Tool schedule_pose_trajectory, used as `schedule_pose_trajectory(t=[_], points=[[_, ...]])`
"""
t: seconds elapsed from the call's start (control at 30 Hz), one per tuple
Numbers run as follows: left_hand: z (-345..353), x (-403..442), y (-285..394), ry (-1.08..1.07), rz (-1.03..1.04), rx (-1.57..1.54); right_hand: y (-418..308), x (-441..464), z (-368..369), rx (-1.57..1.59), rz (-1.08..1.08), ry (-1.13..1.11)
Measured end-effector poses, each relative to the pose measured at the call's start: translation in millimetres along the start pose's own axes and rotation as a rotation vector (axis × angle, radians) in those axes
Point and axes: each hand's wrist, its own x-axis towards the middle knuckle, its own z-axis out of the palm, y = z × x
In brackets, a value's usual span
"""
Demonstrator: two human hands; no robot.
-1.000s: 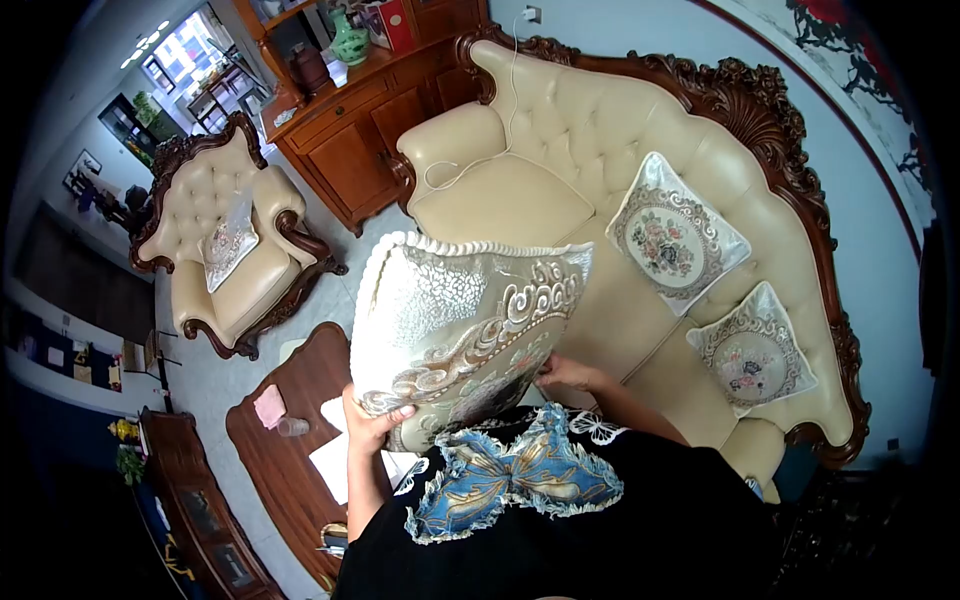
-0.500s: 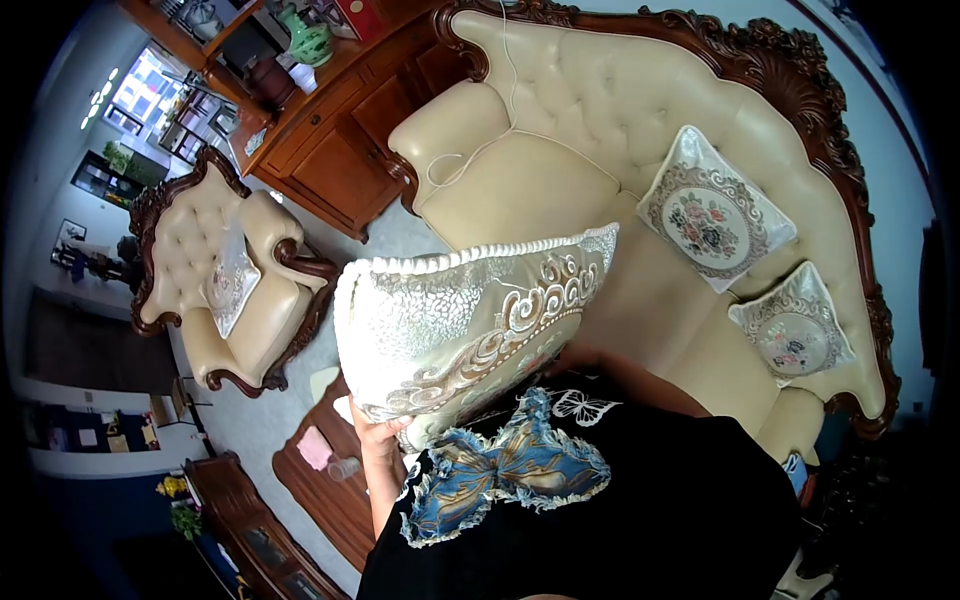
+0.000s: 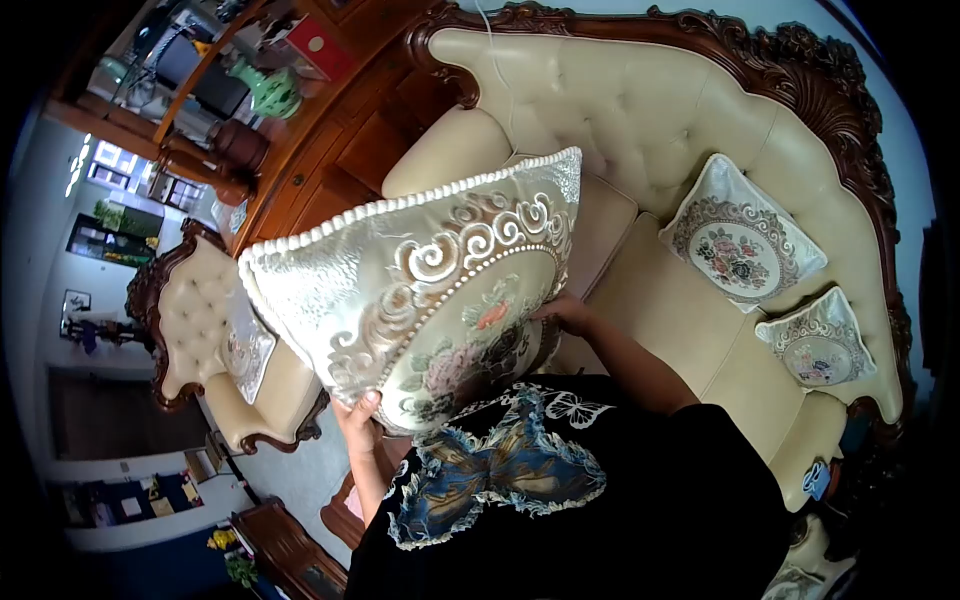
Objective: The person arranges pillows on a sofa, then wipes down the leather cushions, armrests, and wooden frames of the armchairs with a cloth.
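Embroidered cushion (image 3: 440,290): was held aloft in both hands, in front of the black top (image 3: 680,490), its flowered face tilted upward and its beaded edge uppermost.
Left hand (image 3: 358,412): gripped the cushion by its lower left part, with the thumb pressed on the face.
Right hand (image 3: 568,313): gripped the cushion at its right side, with some fingers hidden from view.
Wooden cabinet (image 3: 335,155): stood beyond the cushion, beside the armchair and the sofa, and bore several things on its top and shelves.
Green vase (image 3: 275,92): stood on the cabinet near the red box; hid its contents at this angle.
Red box (image 3: 318,50): rested on the cabinet, with a pale round mark on its front.
Brown pot (image 3: 240,148): sat on the cabinet, near the vase; hid its inside too.
Sofa (image 3: 650,310): held two flowered cushions, the larger one (image 3: 735,258) and the smaller one (image 3: 820,345), both leaned against its tufted back.
Armchair (image 3: 187,325): held a pale cushion (image 3: 248,350), propped on its seat.
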Motion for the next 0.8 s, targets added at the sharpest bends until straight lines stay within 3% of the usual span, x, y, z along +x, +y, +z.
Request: schedule_pose_trajectory(t=[0.13, 0.23, 0.3, 0.37, 0.43, 0.47, 0.5, 0.57, 0.7, 0.8], points=[[33.4, 70.5, -12.4, -0.123, -0.027, 0.171, -26.9, -5.0, -34.7, -0.072, -0.046, 0.234], [24.9, 133.3, -46.5, -0.241, -0.106, 0.579, -50.9, -20.8, -30.3, -0.191, -0.138, 0.459], [26.4, 169.5, -81.0, -0.182, -0.196, 0.528, -60.9, -22.2, -43.3, -0.361, -0.182, 0.566], [42.0, 204.5, -85.9, -0.271, -0.297, 0.392, -61.4, -8.6, -50.2, -0.469, -0.251, 0.643], [56.7, 239.6, -92.6, -0.406, -0.32, 0.401, -76.0, 7.9, -37.3, -0.795, -0.171, 0.776], [61.9, 263.2, -93.9, -0.477, -0.313, 0.401, -88.9, 24.9, -22.0, -0.975, -0.298, 0.876], [63.9, 285.3, -93.1, -0.547, -0.306, 0.4, -93.9, 40.9, -19.6, -0.982, -0.29, 0.891], [67.9, 303.1, -89.8, -0.569, -0.331, 0.333, -96.1, 52.9, -25.4, -1.453, -0.184, 0.974], [61.3, 337.8, -92.9, -0.533, -0.346, 0.246, -131.3, 66.3, -38.5, -1.582, -0.156, 1.131], [22.1, 379.6, -113.6, -0.498, -0.372, 0.404, -171.5, 96.5, -61.6, -1.555, 0.0, 1.167]])
